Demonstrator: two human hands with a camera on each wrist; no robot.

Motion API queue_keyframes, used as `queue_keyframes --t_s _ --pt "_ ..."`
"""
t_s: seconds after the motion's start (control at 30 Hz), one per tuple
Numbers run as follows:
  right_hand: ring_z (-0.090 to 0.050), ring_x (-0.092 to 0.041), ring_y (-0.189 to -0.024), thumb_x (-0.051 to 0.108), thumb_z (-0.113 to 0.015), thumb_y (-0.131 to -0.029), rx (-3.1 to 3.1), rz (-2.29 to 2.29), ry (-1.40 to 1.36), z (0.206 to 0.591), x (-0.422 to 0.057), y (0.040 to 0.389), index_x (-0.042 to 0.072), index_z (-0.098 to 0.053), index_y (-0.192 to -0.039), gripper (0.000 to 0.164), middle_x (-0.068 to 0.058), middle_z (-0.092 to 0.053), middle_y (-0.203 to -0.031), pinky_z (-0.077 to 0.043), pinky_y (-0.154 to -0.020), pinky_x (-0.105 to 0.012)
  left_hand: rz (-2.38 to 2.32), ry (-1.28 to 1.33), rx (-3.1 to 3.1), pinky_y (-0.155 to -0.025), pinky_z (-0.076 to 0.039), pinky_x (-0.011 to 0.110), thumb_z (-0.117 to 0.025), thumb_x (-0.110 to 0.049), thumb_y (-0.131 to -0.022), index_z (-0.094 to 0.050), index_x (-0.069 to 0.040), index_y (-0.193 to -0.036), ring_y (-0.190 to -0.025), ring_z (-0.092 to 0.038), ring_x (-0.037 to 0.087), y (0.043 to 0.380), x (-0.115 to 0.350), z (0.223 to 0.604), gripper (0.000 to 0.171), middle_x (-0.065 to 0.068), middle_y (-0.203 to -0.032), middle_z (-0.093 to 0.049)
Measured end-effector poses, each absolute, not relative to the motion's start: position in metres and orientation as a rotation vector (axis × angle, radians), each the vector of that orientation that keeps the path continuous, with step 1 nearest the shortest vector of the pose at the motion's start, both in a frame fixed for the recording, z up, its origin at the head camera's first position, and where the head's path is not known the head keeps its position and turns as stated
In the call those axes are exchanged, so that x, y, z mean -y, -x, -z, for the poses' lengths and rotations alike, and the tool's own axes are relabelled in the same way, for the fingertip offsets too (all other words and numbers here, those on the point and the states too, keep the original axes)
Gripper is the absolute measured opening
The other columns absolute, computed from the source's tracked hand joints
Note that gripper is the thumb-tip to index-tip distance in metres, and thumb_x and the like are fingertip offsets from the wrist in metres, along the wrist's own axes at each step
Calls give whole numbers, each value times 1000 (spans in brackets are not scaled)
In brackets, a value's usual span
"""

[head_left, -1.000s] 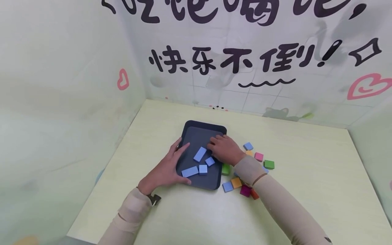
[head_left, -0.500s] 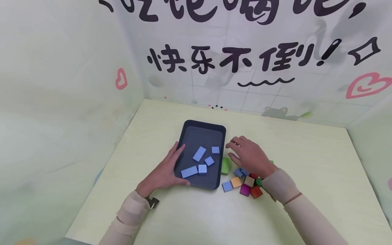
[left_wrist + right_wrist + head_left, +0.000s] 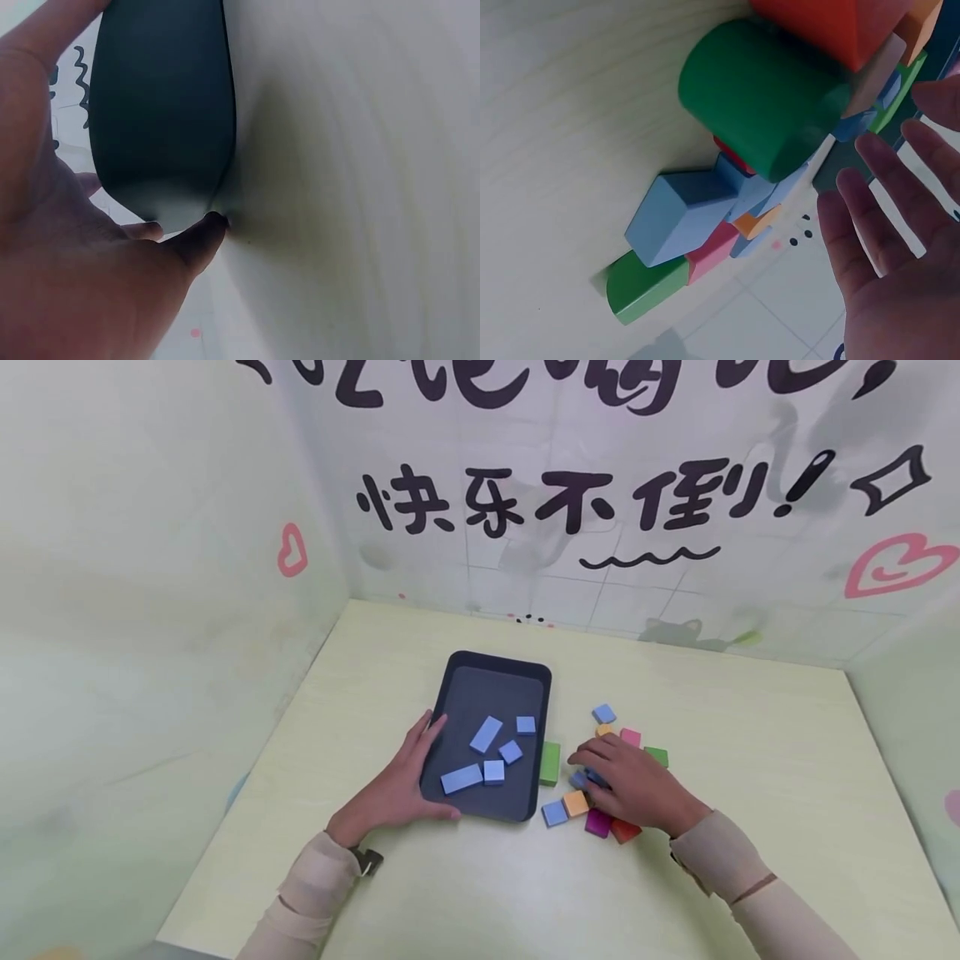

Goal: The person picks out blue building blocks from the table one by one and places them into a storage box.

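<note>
My left hand rests at the dark tray, fingers spread along its left side and thumb at the near edge. In the left wrist view, the thumb touches the bottom corner of the tray wall. Inside lie several blue building blocks, two long and three short. My right hand hovers over a pile of coloured blocks right of the tray, partly hiding it. Its fingers are extended with nothing between them in the right wrist view. A green cylinder block and a red block are nearby.
A green block stands against the tray's right side. Around the right hand are a blue block, an orange block, a purple block and a pink block. A printed wall rises behind the table.
A small blue block now lies at the tray's right side, let go by my right hand. That hand has moved right and toward me, over the pile. My left hand stays at the tray.
</note>
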State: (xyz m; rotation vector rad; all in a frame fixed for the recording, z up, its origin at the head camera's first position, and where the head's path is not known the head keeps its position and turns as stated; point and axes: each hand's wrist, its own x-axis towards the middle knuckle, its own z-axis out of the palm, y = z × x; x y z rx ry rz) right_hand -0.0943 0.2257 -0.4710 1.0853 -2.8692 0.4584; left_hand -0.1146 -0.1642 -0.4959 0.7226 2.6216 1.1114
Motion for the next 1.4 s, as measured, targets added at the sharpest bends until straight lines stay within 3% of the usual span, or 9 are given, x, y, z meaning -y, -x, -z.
queue_keyframes --t_s 0.47,0.67,0.93,1.4 --pt "-53 -19 -116 22 -69 -90 2984 -455 -1141 466 -222 95 18 -65 -127 37 2 -59 -124 -46 -96 -42 -1122 -745 -2614 -102 -39 50 -93 -53 -60 -5 -28 -161 -145 -20 34 112 164 500 136 6 -164 6" --pt "-51 -17 -118 23 -70 -90 3035 -455 -1128 467 -221 98 21 -64 -128 38 5 -59 -126 -47 -95 -38 -1131 -703 -2602 -100 -41 49 -94 -50 -59 -5 -31 -161 -145 -19 34 111 162 500 136 3 -164 10" --pt "-52 -18 -113 20 -72 -86 3100 -442 -1085 467 -216 98 21 -66 -118 32 3 -58 -121 -48 -92 -37 -1116 -701 -2601 -100 -40 49 -95 -47 -59 -2 -34 -160 -145 -20 34 111 162 500 138 7 -164 8" --pt "-52 -16 -104 20 -75 -87 3117 -308 -1121 473 -208 101 18 -69 -119 32 1 -56 -116 -50 -88 -32 -1076 -691 -2606 -98 -42 48 -94 -49 -60 -5 -31 -161 -141 -29 37 110 160 495 135 5 -164 8"
